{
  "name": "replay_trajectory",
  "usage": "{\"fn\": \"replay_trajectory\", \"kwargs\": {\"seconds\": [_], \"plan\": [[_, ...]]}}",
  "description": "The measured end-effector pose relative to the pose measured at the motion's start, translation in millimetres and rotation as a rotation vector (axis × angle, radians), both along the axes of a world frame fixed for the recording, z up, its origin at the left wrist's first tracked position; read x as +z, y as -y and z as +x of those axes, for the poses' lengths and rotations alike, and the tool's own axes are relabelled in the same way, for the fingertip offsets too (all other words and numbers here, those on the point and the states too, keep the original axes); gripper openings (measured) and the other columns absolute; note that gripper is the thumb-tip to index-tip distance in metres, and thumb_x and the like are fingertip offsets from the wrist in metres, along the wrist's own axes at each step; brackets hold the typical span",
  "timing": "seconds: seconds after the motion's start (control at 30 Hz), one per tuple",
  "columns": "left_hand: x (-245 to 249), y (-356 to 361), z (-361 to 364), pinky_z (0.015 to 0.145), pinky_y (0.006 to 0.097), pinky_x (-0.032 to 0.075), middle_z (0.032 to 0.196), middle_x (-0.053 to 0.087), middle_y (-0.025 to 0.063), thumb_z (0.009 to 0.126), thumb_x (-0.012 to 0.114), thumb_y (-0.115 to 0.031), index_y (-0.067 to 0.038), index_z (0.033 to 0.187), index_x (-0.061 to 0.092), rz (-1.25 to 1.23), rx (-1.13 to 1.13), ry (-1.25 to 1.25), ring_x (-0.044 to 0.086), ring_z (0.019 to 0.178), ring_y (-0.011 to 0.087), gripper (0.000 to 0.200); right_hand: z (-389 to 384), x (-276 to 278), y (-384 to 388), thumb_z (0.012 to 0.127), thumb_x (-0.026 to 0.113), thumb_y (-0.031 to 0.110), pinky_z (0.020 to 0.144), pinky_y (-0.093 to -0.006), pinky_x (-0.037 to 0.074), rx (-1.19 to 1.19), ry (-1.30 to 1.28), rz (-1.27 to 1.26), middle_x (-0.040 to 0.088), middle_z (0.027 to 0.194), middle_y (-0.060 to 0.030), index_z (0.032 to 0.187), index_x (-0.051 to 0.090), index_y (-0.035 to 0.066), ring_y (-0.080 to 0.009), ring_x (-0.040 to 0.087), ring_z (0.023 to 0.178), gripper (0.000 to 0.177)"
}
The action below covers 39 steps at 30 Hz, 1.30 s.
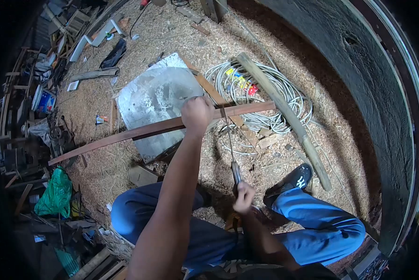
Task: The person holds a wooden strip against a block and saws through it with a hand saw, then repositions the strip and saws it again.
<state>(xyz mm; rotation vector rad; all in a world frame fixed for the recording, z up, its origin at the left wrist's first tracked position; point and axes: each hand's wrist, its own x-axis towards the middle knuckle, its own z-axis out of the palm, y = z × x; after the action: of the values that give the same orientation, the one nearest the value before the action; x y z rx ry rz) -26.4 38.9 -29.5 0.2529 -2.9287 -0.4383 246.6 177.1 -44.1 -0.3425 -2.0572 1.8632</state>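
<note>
My left hand (pixel 197 114) grips a long, thin, curved reddish-brown wooden strip (pixel 139 132) that runs from the lower left to the upper right above the sawdust floor. My right hand (pixel 243 196) is closed around the handle of a narrow-bladed tool (pixel 230 144). Its blade reaches up to the strip just right of my left hand. My legs in blue trousers and a black shoe (pixel 293 182) are below.
A grey metal sheet (pixel 153 102) lies under the strip. A coil of white cable (pixel 265 93) with a thick wooden stick (pixel 284 116) across it lies to the right. A green bag (pixel 55 193) and workshop clutter fill the left. A dark curved wall (pixel 373 93) stands right.
</note>
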Motion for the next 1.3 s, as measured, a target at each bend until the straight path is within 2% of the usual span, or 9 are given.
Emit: {"fn": "replay_trajectory", "kwargs": {"seconds": [0.27,0.47,0.67,0.8,0.9,1.0,1.07,1.17,1.3], "plan": [[1.9,-1.5,3.6,0.073,0.0514,0.057,0.074,0.070,0.0248,0.093,0.058,-0.029,-0.002,0.074,0.076,0.000,-0.006,0.010,0.070,0.070,0.0433,0.037,-72.5,-24.4,-6.9,0.105,0.052,0.018,0.050,-0.0332,0.027,0.103,0.165,-0.190,0.037,0.057,0.0013,0.068,0.050,0.001,-0.0101,0.036,0.053,0.041],[0.1,-1.6,0.2,0.073,0.0509,0.057,0.074,0.070,0.0247,0.094,0.058,-0.030,-0.002,0.074,0.076,0.015,0.005,-0.009,0.070,0.070,0.0431,0.039,26.6,-29.9,-11.8,0.107,0.048,0.015,0.052,-0.0303,0.031,0.168,0.107,-0.087,0.043,0.063,0.0009,0.075,0.051,0.003,-0.0102,0.036,0.054,0.034],[3.4,-1.6,2.9,0.074,0.0494,0.058,0.076,0.071,0.0246,0.093,0.058,-0.030,-0.001,0.076,0.076,-0.016,0.006,0.030,0.071,0.072,0.0423,0.038,-64.0,-21.3,-3.8,0.108,0.046,0.023,0.052,-0.0334,0.026,0.089,0.181,-0.181,0.039,0.060,0.0006,0.067,0.043,0.002,-0.0109,0.035,0.056,0.046],[4.3,-1.3,0.6,0.074,0.0499,0.057,0.078,0.071,0.0252,0.092,0.058,-0.029,-0.001,0.076,0.076,0.004,0.023,0.067,0.071,0.073,0.0422,0.037,-24.6,2.8,-4.0,0.109,0.040,0.024,0.051,-0.0305,0.033,0.064,0.267,-0.191,0.046,0.059,-0.0018,0.070,0.050,0.004,-0.0121,0.040,0.052,0.044],[4.1,-2.3,2.1,0.074,0.0498,0.057,0.078,0.071,0.0254,0.092,0.058,-0.029,0.000,0.076,0.075,0.012,-0.004,0.015,0.071,0.073,0.0422,0.037,14.6,-21.6,-10.6,0.109,0.038,0.023,0.054,-0.0301,0.037,0.175,0.051,-0.159,0.051,0.062,-0.0038,0.073,0.053,0.003,-0.0134,0.045,0.055,0.043],[4.5,-2.8,1.1,0.074,0.0495,0.057,0.077,0.071,0.0246,0.092,0.058,-0.028,-0.001,0.075,0.075,-0.005,-0.004,0.006,0.070,0.072,0.0424,0.036,1.6,-29.9,0.2,0.108,0.038,0.023,0.057,-0.0309,0.039,-0.032,0.163,-0.162,0.053,0.065,-0.0049,0.075,0.054,0.002,-0.0149,0.049,0.059,0.042],[-4.3,-0.2,-1.3,0.071,0.0488,0.057,0.074,0.070,0.0230,0.091,0.058,-0.027,-0.002,0.071,0.074,-0.019,-0.008,-0.021,0.070,0.070,0.0405,0.036,-38.6,-31.8,-4.1,0.108,0.039,0.021,0.058,-0.0318,0.039,0.092,0.214,-0.260,0.053,0.066,-0.0048,0.078,0.054,0.001,-0.0160,0.050,0.061,0.039],[-1.2,-2.5,3.5,0.068,0.0478,0.057,0.070,0.070,0.0214,0.090,0.059,-0.026,-0.002,0.066,0.072,-0.036,-0.005,-0.045,0.070,0.067,0.0388,0.037,-34.9,-49.1,-0.1,0.110,0.037,0.021,0.066,-0.0332,0.041,0.143,0.032,0.083,0.056,0.081,-0.0098,0.102,0.057,-0.002,-0.0164,0.049,0.068,0.032],[1.6,-3.9,2.5,0.068,0.0470,0.057,0.069,0.069,0.0213,0.090,0.059,-0.024,-0.002,0.066,0.072,-0.027,0.010,-0.079,0.069,0.065,0.0387,0.036,11.6,-27.6,3.8,0.109,0.039,0.020,0.058,-0.0326,0.039,-0.057,0.105,-0.147,0.050,0.065,-0.0043,0.077,0.055,0.001,-0.0149,0.047,0.061,0.040]]}}
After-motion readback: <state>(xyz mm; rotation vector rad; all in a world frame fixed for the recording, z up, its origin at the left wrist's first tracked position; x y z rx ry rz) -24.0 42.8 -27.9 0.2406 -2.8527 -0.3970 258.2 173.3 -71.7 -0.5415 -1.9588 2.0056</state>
